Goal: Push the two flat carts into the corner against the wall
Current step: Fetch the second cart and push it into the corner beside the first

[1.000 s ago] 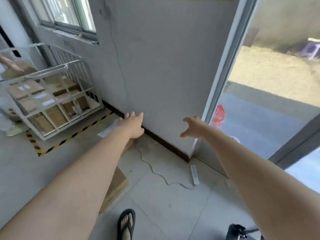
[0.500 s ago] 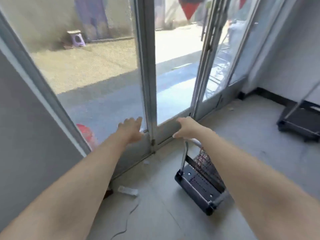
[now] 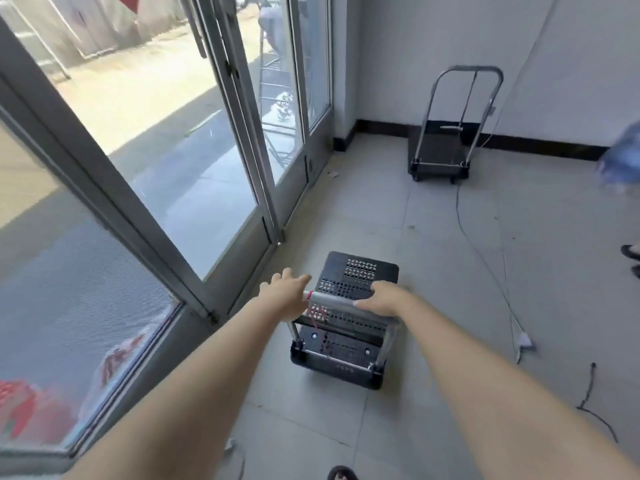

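The near flat cart (image 3: 360, 271) has a black perforated deck and a silver handle (image 3: 332, 301), and it stands on the tiled floor right in front of me beside the glass doors. My right hand (image 3: 384, 301) is curled over the right part of that handle. My left hand (image 3: 287, 296) lies at the handle's left end with its fingers stretched out. A second flat cart (image 3: 438, 157) with a tall silver handle stands farther off against the back wall, to the right of the room's corner (image 3: 346, 133).
Sliding glass doors (image 3: 194, 188) run along the left. A thin cable (image 3: 485, 251) trails across the floor from the far cart to a white plug (image 3: 524, 341). Another person's blue clothing (image 3: 620, 157) and sandalled foot (image 3: 630, 252) show at the right edge.
The view has swung right, from the wall and doors to the room's corner. Both hands have dropped onto the near cart's handle, and the cart now sits squarely ahead of me.
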